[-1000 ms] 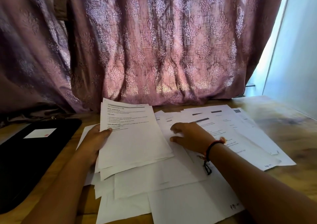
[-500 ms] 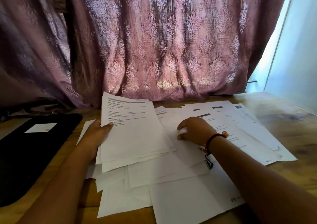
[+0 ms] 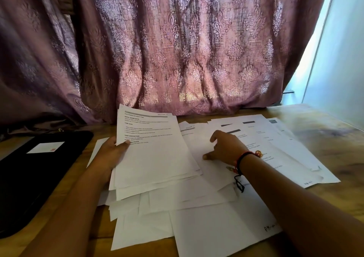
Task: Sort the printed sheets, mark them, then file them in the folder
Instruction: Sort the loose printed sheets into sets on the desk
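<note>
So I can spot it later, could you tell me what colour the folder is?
The folder is black, with a white label; head view.

The left arm reaches in over the near left part of the table (image 3: 334, 138). The left hand (image 3: 110, 154) grips a stack of sheets (image 3: 151, 158) at its left edge, with the thumb on top and the other fingers under it. The right arm comes from the near right corner. The right hand (image 3: 226, 148) lies palm down on a loose sheet (image 3: 201, 140), with the index finger and thumb spread and touching the paper. A red and black cord (image 3: 243, 158) goes around the right wrist.
</note>
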